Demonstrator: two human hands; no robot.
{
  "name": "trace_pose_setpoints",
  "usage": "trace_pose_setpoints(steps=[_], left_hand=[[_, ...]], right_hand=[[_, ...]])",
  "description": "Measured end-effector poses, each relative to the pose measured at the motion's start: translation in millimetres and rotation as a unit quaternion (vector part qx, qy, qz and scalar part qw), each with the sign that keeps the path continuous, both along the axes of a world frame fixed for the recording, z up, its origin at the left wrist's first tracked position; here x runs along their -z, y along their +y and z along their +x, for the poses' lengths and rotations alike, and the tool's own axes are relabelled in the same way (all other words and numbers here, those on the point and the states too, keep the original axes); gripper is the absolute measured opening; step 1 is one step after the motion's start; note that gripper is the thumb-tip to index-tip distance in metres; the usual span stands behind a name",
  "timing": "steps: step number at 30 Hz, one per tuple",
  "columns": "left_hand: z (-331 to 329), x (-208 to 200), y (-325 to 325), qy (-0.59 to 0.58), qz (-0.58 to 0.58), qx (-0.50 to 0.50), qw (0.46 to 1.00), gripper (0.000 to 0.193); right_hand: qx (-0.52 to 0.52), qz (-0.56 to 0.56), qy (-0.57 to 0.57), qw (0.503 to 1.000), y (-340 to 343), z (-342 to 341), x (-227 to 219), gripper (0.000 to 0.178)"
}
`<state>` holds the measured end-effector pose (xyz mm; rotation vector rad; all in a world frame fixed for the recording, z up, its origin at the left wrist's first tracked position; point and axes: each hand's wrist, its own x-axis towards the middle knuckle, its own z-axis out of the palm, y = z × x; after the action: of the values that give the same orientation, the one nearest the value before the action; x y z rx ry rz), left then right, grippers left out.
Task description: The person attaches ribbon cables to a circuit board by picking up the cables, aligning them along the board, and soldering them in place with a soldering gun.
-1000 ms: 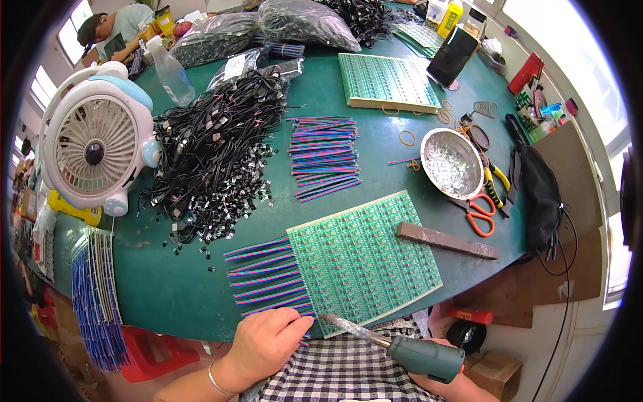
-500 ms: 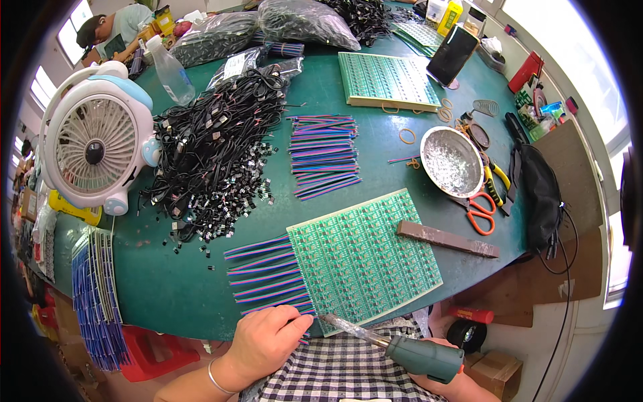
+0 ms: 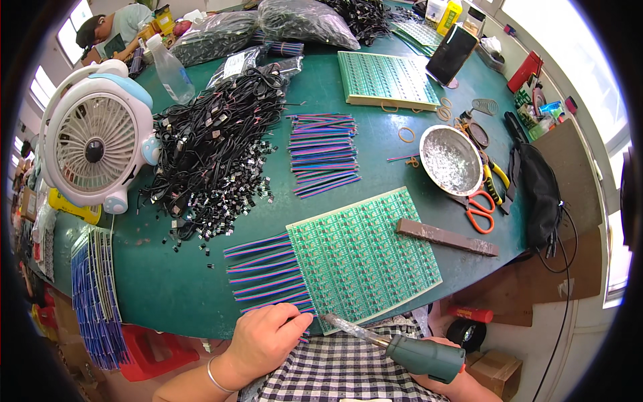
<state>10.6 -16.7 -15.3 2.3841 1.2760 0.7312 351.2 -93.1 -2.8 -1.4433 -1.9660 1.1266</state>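
Observation:
A panel of small green circuit boards (image 3: 365,258) lies at a slant near the table's front edge. Flat strips of blue, red and black wire (image 3: 264,271) stick out from its left side in a row. At the panel's lower left corner my left hand (image 3: 268,338) is closed, its thumb and forefinger pinched on a wire strip whose end meets the board. My right hand (image 3: 450,387) grips the green handle of a soldering iron (image 3: 422,356). The iron's metal tip points left and rests at or just above that corner, near my left fingertips; contact cannot be made out.
A brown bar (image 3: 447,238) lies across the panel's right edge. Beyond are a metal bowl (image 3: 452,161), orange-handled scissors (image 3: 480,213), a bundle of wire strips (image 3: 324,155), black cables (image 3: 214,134), a fan (image 3: 97,141) and stacked panels (image 3: 388,77). A person (image 3: 117,30) sits far left.
The soldering iron and its tip have shifted slightly to the right. My left hand keeps its pinch in almost the same place.

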Motion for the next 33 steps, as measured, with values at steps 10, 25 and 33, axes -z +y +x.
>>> trace_pose_setpoints(steps=[10, 25, 33], left_hand=[[0, -2, -1, 0.011, 0.003, -0.002, 1.0, 0.028], [-1, 1, -1, 0.004, 0.004, -0.001, 1.0, 0.045], [0, 2, 1, -0.005, 0.013, 0.0, 1.0, 0.044]], right_hand=[[0.015, 0.022, -0.002, 1.0, 0, 7, 10, 0.021], [-0.002, 0.031, -0.01, 0.999, 2, -1, 6, 0.022], [0.016, 0.015, -0.004, 1.0, -1, -1, 7, 0.022]])
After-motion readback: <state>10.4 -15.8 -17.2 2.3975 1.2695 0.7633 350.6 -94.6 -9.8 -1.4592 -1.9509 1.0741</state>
